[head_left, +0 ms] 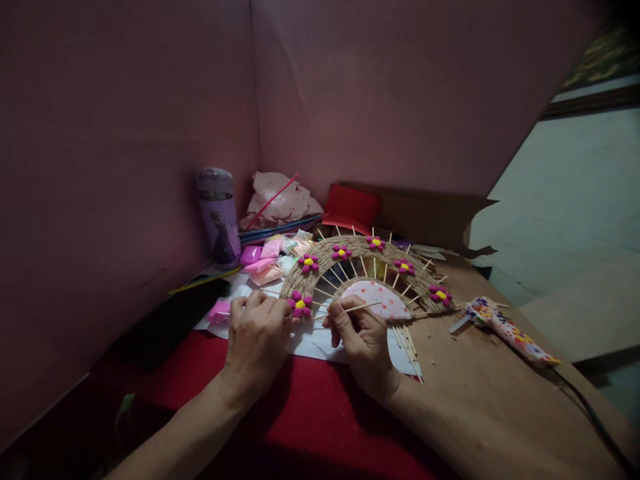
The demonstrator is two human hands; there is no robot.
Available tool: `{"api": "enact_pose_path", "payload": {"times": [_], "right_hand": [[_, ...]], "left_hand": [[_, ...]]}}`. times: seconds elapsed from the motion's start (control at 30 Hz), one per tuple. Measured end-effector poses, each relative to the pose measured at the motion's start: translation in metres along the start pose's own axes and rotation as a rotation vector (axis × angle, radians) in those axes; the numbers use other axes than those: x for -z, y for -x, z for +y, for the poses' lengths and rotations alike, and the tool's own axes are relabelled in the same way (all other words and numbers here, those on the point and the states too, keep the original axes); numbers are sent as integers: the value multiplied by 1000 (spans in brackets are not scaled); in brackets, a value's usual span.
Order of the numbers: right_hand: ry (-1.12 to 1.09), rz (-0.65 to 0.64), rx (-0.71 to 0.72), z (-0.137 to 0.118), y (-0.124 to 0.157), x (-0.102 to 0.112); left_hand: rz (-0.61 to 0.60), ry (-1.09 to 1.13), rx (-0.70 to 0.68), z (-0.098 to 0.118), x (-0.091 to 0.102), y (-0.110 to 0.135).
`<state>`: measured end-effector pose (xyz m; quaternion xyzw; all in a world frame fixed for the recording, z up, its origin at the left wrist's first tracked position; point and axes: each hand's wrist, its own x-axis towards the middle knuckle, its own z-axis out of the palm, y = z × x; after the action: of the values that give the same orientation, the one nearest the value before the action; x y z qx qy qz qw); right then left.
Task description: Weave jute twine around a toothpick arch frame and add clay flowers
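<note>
A half-round craft piece lies on white paper: a jute-wound arch on radiating wooden sticks, with several pink clay flowers and a pink dotted half-disc at its centre. My left hand rests palm down on the arch's left end, fingers curled beside the lowest flower. My right hand pinches a thin wooden stick at the arch's base, pointing right over the half-disc.
A patterned glue gun with a black cord lies at right on the brown board. Loose sticks lie by my right wrist. Clay packets, a purple tumbler, red felt and crumpled cloth sit behind. Pink walls close in left and behind.
</note>
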<state>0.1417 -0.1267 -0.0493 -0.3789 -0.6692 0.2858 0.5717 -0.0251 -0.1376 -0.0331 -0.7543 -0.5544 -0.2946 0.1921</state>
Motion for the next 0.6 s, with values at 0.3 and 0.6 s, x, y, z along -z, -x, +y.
{"api": "enact_pose_path", "payload": {"times": [0.3,0.6], "right_hand": [[-11,1,-22,2,0,-2],[44,34,37,5,-2,-2]], "left_hand": [[5,24,-4,-1,-2,0],[73,128,-77,2,0,0]]}}
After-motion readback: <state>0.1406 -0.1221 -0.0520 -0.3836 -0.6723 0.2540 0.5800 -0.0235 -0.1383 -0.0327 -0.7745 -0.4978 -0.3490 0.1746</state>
